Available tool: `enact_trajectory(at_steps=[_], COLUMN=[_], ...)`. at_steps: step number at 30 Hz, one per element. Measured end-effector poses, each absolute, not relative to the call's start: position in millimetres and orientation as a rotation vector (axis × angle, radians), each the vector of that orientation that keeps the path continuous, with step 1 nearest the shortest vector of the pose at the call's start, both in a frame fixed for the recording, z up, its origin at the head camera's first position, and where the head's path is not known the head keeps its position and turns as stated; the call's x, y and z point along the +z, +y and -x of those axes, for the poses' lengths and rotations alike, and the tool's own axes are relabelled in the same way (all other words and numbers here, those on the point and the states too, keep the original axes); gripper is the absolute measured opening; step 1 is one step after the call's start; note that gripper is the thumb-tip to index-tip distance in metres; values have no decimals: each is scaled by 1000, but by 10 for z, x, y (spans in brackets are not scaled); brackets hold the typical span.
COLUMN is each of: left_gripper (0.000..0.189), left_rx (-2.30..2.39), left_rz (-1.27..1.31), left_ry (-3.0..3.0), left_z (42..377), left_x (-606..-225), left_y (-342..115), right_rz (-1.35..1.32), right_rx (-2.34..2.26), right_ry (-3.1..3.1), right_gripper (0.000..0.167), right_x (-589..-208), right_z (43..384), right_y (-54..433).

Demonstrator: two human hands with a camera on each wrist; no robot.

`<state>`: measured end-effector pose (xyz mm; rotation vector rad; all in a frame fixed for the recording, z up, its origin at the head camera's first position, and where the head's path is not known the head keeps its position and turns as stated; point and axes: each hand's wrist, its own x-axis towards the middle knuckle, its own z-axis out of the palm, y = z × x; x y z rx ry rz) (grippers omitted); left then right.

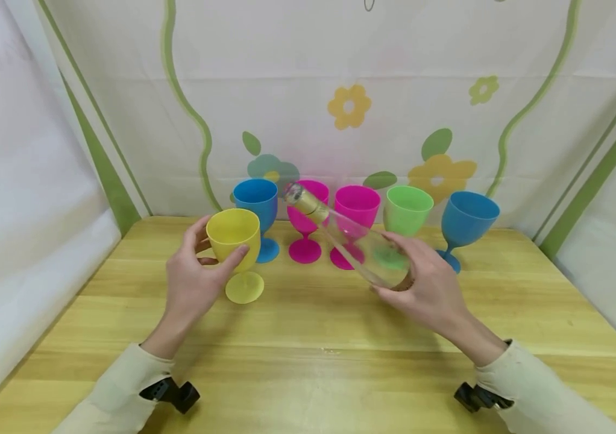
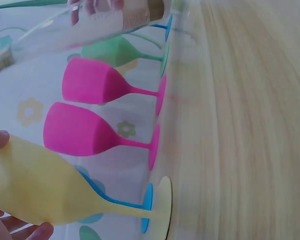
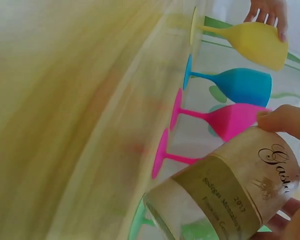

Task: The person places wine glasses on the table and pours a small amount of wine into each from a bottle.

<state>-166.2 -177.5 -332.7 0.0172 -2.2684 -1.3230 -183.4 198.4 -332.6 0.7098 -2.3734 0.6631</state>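
My left hand (image 1: 191,280) grips the bowl of a yellow plastic goblet (image 1: 236,241), its thumb across the near side. The goblet stands nearly upright, its round foot close over the tabletop. In my right hand (image 1: 433,289) is a clear glass wine bottle (image 1: 362,250), gripped round its lower body and tilted so that its gold-foiled neck points up and left, towards the yellow goblet. The right wrist view shows the bottle's printed label (image 3: 220,197). The bottle mouth overlaps a magenta goblet (image 1: 306,232) in the head view, apart from the yellow one.
Behind my hands, a blue goblet (image 1: 256,202), another magenta goblet (image 1: 359,202), a light green goblet (image 1: 408,211) and a second blue goblet (image 1: 468,220) stand along the back of the wooden table (image 1: 308,374). A flower-patterned curtain (image 1: 286,108) hangs behind them.
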Motion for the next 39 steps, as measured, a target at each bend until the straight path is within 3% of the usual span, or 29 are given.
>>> enact_trajectory(at_steps=[8,21,39], left_gripper=[82,92,91], left_rx=[-1298,-1273,-1173], left_rz=[-104,-231,-219], left_ry=[-2256,-2271,-2333], left_z=[1727,1867,2139], left_x=[-3318,-3267,-3286], left_y=[-1899,-2136,-2288], right_rz=[-566,-51,596], right_rx=[867,1053,1324], right_ry=[-2383,-2442,-2226], right_gripper=[93,87,85], right_x=[-3350,-3423,-3460], right_z=[1716,1585,1853], right_y=[2314,2941,3540])
